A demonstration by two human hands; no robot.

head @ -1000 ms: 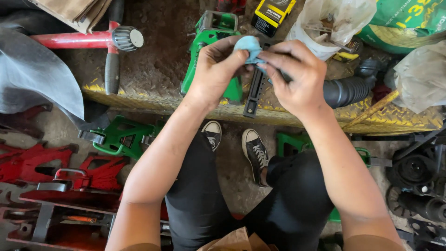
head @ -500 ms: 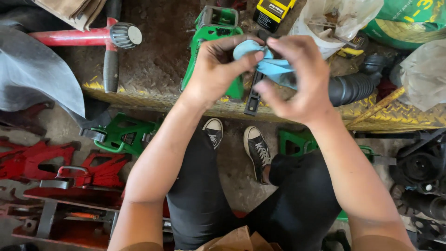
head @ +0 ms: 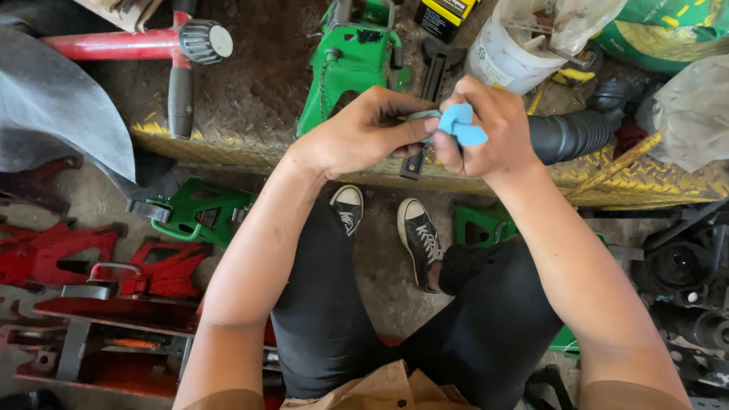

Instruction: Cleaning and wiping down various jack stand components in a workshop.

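Both hands meet at chest height above the bench edge, and the work sits right between them. The left hand point(head: 357, 137) has its fingers curled in, thumb and forefinger pinched on a thin grey-green piece that runs across to the blue cloth point(head: 462, 125). The right hand point(head: 493, 129) is closed around that cloth, fingers folded over it so only a blue bunch shows at the knuckles. Cloth and piece are held in the air, clear of the bench, just over a black metal bar point(head: 429, 83) lying on the dirty surface.

Behind the hands a green jack point(head: 349, 61) lies on the bench, and a white bucket point(head: 501, 53) stands to its right. A black ribbed hose point(head: 577, 133) lies just beside the right wrist. Far left, a red handle point(head: 114, 44) ends in a grey knob. Below the bench edge, two black sneakers point(head: 418, 235) rest on the floor, with a green stand point(head: 194, 212) and red stands point(head: 76, 254) to the left.
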